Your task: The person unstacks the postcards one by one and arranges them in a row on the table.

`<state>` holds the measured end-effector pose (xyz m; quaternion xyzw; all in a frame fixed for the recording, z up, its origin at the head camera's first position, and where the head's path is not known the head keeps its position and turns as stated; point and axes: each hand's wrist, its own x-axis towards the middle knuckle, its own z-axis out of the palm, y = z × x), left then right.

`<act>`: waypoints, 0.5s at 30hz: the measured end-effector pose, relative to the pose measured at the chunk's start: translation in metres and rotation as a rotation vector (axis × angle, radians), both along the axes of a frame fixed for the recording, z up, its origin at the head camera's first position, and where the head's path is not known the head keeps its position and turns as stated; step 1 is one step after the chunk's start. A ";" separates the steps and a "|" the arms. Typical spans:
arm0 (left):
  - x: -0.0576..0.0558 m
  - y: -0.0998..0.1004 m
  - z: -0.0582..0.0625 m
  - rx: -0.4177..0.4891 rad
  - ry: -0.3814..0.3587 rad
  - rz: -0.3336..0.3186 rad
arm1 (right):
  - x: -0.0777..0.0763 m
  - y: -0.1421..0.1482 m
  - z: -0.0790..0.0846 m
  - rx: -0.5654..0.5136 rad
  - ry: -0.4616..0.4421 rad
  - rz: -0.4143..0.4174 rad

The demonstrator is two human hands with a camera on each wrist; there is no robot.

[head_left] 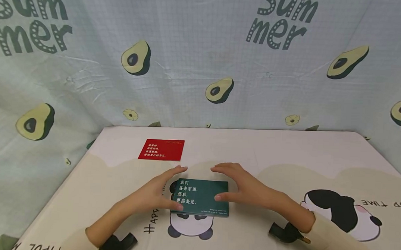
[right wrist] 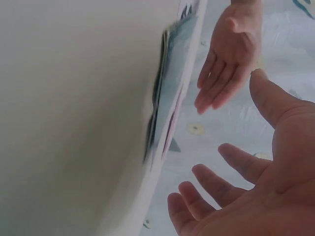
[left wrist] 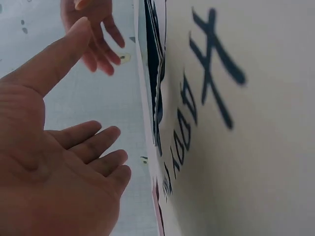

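Note:
A small stack of dark green cards (head_left: 202,194) with white printed text lies flat on the table between my two hands. Seen edge-on in the left wrist view, the stack (left wrist: 155,73) shows several thin layers. My left hand (head_left: 155,192) hovers by its left side, thumb and fingers spread. At its right side my right hand (head_left: 239,182) is held the same way, thumb overlapping the green top in the head view. Both wrist views show air between the palms and the cards (right wrist: 170,83).
A red card (head_left: 161,149) with white text lies farther back, left of centre. The pale tablecloth (head_left: 249,231) carries panda prints and lettering. Behind the table's far edge hangs a light curtain (head_left: 175,79) with avocado prints. A black wrist device (head_left: 286,232) sits under the right wrist.

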<state>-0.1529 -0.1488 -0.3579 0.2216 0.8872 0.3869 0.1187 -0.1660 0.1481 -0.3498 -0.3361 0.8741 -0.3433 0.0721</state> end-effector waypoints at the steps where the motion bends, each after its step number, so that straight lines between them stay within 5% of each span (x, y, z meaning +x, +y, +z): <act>1: 0.000 0.000 -0.001 0.004 0.000 -0.016 | 0.003 0.001 -0.001 -0.004 -0.007 0.003; 6: 0.001 0.001 -0.009 -0.010 0.026 -0.074 | 0.015 0.006 -0.007 0.009 -0.041 0.004; 15: 0.002 0.000 -0.016 -0.048 0.041 -0.072 | 0.019 0.009 -0.013 0.072 -0.048 0.012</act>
